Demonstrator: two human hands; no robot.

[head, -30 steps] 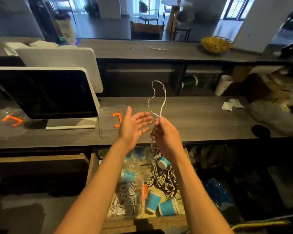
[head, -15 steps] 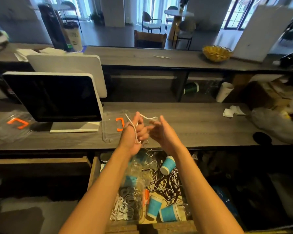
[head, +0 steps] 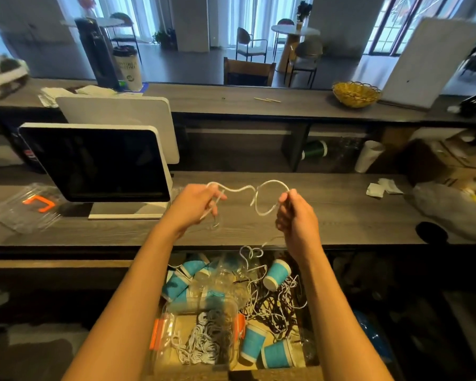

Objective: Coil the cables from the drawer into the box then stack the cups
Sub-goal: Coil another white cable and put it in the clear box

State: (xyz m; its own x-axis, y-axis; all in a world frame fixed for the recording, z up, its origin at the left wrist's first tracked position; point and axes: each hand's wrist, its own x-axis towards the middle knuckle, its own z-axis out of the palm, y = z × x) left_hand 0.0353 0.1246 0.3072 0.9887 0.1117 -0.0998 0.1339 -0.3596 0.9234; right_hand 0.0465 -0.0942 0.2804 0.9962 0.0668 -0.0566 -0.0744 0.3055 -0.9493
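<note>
A white cable [head: 242, 189] is stretching between the two hands above the desk [head: 341, 213], which were close together half a second ago and are now spread apart. The left hand [head: 195, 203] is gripping one end, fingers curled round loops of it; the right hand [head: 294, 213] is pinching the other part, fingers clamped on the cord (its tail is trailing down into the open drawer [head: 294, 303]). Below, the clear box [head: 198, 336] is holding coiled cables, with blue cups [head: 276, 274] lying beside it among tangled cords.
</note>
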